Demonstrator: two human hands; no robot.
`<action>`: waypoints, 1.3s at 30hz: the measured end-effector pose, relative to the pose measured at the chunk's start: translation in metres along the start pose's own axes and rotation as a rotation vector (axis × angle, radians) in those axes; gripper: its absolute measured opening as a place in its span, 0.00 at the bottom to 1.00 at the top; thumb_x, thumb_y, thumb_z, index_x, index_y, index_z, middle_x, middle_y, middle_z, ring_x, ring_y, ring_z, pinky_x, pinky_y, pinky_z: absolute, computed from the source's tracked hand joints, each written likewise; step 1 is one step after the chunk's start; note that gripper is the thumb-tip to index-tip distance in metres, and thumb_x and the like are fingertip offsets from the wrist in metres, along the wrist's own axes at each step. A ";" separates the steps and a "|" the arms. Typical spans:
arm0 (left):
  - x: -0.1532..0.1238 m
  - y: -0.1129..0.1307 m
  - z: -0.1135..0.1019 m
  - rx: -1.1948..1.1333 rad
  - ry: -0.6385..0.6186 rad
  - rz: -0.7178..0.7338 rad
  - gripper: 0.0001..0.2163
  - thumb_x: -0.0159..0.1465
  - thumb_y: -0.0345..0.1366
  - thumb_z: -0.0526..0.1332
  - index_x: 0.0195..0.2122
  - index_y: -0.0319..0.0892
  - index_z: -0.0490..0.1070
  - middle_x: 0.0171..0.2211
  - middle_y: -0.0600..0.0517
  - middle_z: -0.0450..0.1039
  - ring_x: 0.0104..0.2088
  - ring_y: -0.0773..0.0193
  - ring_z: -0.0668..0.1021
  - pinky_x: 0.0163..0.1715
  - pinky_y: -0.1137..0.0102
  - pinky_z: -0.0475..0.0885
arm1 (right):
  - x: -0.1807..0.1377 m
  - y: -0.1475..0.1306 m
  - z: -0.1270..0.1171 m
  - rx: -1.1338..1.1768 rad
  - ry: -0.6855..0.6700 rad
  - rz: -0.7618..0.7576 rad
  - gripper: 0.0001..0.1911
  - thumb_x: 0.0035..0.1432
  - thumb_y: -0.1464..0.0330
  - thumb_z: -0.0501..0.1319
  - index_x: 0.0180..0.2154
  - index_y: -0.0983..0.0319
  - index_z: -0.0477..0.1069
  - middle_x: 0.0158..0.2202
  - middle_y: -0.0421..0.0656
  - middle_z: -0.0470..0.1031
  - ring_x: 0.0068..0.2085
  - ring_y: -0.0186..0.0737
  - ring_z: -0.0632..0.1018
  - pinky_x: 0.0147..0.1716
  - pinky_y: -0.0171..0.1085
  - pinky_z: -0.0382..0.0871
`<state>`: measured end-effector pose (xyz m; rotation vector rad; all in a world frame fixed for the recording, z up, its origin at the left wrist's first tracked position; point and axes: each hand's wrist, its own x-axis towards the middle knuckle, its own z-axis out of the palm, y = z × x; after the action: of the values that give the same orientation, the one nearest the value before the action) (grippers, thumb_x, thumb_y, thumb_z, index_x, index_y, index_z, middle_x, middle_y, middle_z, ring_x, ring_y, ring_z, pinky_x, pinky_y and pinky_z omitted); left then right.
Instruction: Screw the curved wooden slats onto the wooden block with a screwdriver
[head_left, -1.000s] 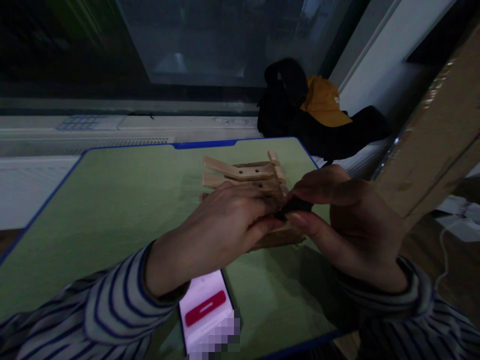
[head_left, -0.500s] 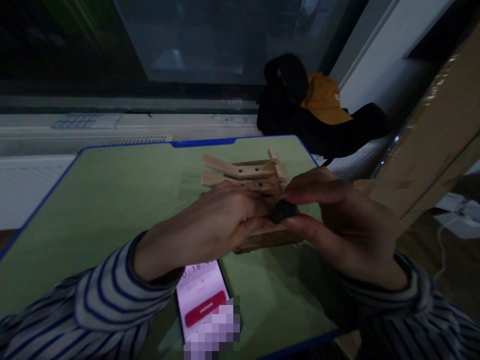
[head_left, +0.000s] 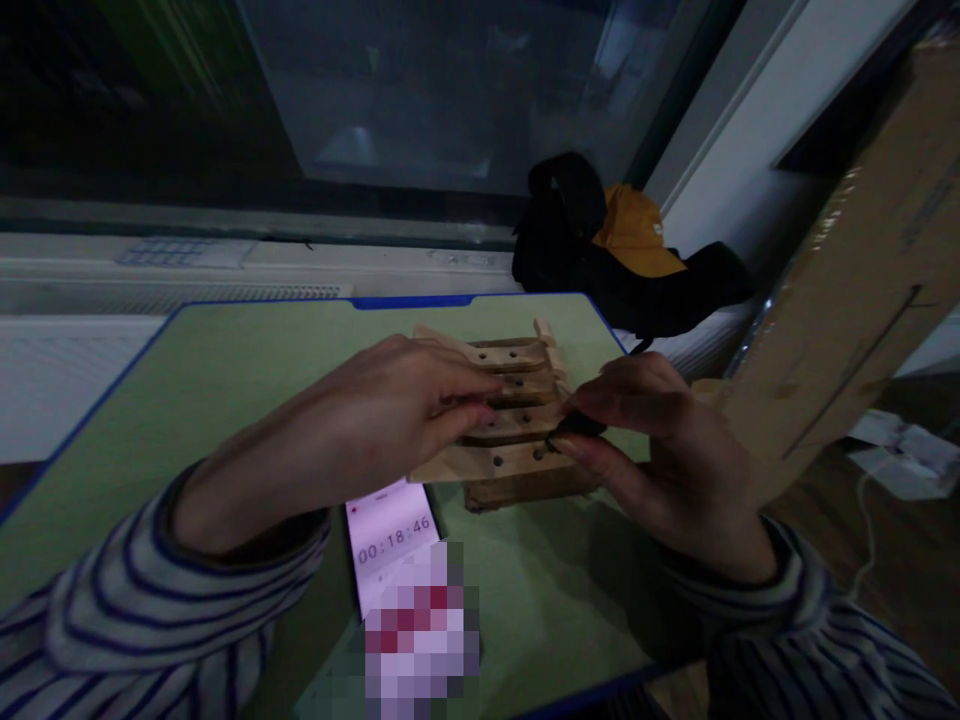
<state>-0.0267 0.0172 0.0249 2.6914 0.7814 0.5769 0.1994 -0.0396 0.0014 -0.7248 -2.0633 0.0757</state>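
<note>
A stack of light wooden slats with drilled holes (head_left: 501,462) lies on a green mat (head_left: 247,380). My left hand (head_left: 375,425) rests on the stack from the left, its fingers stretched flat over the upper slats. My right hand (head_left: 652,450) is at the stack's right end, thumb and fingers pinched on a small dark part (head_left: 576,428) pressed against the front slat. What the dark part is I cannot make out. Both sleeves are striped.
A phone (head_left: 394,545) with a lit timer screen lies on the mat close to me, under my left forearm. A black bag with a yellow cap (head_left: 634,235) sits on the window sill behind. A tall cardboard box (head_left: 840,290) leans at the right.
My left hand has opened and slid up onto the upper slats, uncovering the front slat. My right hand has moved the dark part down to the front slat's end. The view has shifted slightly.
</note>
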 end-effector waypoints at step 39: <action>-0.105 0.032 0.085 -0.586 0.273 -0.930 0.15 0.61 0.45 0.57 0.50 0.57 0.66 0.48 0.57 0.74 0.45 0.64 0.78 0.42 0.73 0.76 | -0.042 -0.034 -0.013 -0.025 -0.277 0.443 0.24 0.63 0.69 0.48 0.61 0.57 0.52 0.56 0.48 0.67 0.57 0.44 0.69 0.49 0.43 0.72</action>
<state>-0.0558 -0.0805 -0.0692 1.5038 1.5003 0.7551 0.2108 -0.0921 -0.0115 -1.2343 -2.1258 0.4208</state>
